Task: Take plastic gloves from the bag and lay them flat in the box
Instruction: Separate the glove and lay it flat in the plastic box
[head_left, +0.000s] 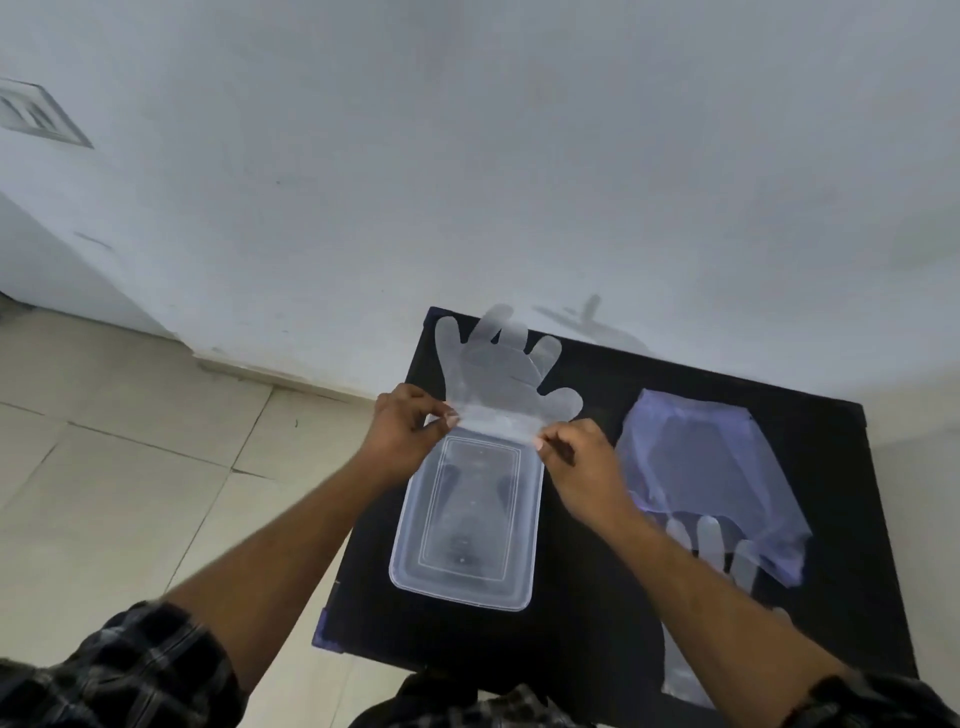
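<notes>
A clear plastic glove (506, 371) is stretched out above the far end of the box, its fingers pointing away toward the wall. My left hand (410, 431) pinches the left corner of its cuff and my right hand (576, 460) pinches the right corner. Below the cuff lies the shallow clear plastic box (470, 519) on the black table (597, 597), long side running toward me. The crumpled bluish plastic bag (711, 473) lies to the right, with glove fingers (722, 545) sticking out of its near end.
The small black table stands against a white wall (467, 182). Beige floor tiles (130, 457) spread to the left. Another clear glove piece (685, 675) lies at the table's near right edge, partly under my right forearm.
</notes>
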